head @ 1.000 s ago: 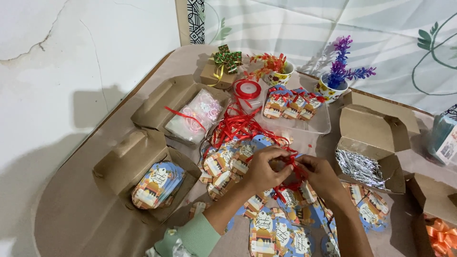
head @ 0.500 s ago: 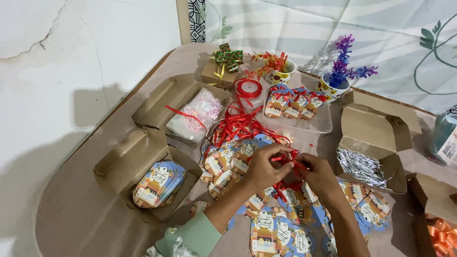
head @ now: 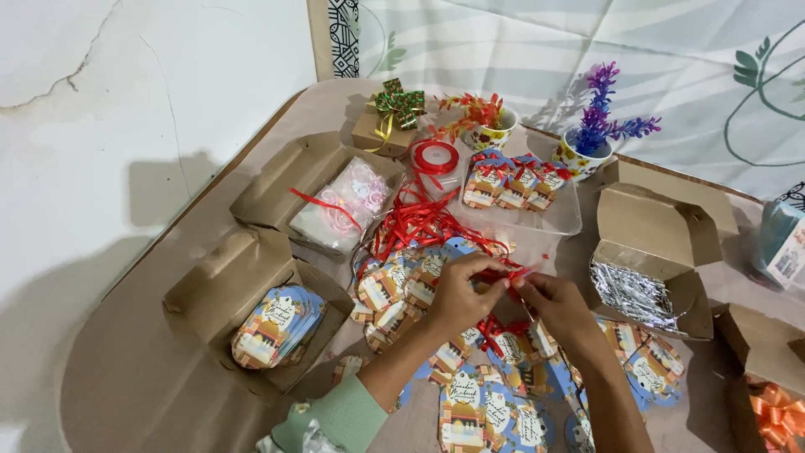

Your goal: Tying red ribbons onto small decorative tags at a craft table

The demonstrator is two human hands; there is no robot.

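brown table; blue tags beneath red ribbon

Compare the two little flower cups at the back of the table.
The left cup holds an orange and red sprig that droops sideways; the right cup holds a purple and blue sprig that stands taller and upright. The left cup sits beside the small wrapped gift box; the right cup stands behind the clear tray. Both are small pale cups with painted patterns, standing upright.
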